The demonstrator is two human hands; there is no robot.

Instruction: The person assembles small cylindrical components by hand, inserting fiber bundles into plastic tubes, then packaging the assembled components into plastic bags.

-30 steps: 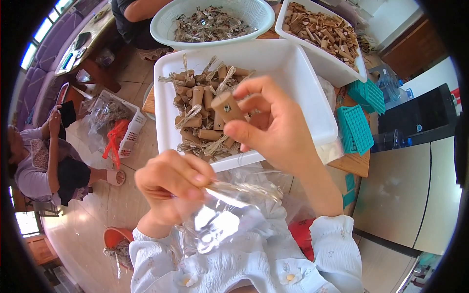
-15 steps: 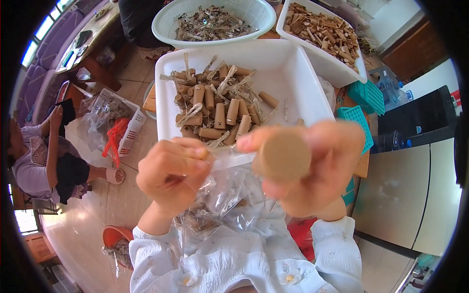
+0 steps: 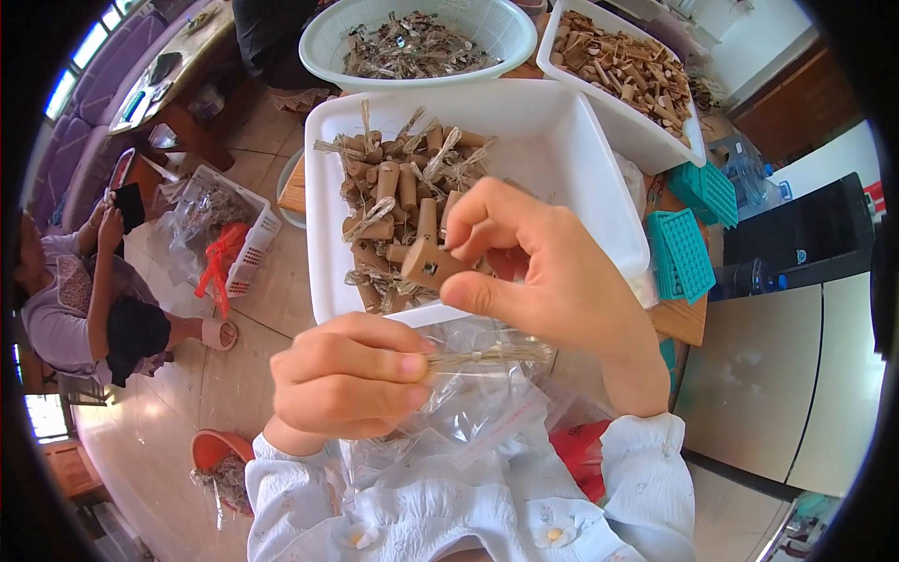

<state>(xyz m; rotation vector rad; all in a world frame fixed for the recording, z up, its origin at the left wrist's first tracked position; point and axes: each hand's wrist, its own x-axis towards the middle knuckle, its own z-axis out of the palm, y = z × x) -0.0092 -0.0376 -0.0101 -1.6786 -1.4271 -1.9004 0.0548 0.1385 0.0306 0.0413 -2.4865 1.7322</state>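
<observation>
My left hand (image 3: 351, 375) is closed in a pinch on one end of a thin bundle of straw-coloured strands (image 3: 492, 354). The bundle's loose end points right, over the clear plastic bags on my lap. Above the near rim of a white tray (image 3: 613, 220), my right hand (image 3: 538, 267) grips a brown, slightly tapered cylinder (image 3: 433, 265) between thumb and fingers. That cylinder has a small dark opening in its side. Beneath it, many similar brown cylinders (image 3: 386, 180) lie heaped in the tray's left part, several with looped strand bundles attached.
Behind the tray stand a pale green basin (image 3: 520, 51) of strand bundles and a white bin (image 3: 688, 140) of brown pieces. Teal racks (image 3: 682, 253) sit to the right. Clear plastic bags (image 3: 468, 412) cover my lap. At left, a person sits by a white basket (image 3: 262, 234).
My right hand has moved left and away from me with the cylinder, now over the tray. My left hand has shifted slightly nearer; the strand bundle in it now shows clearly.
</observation>
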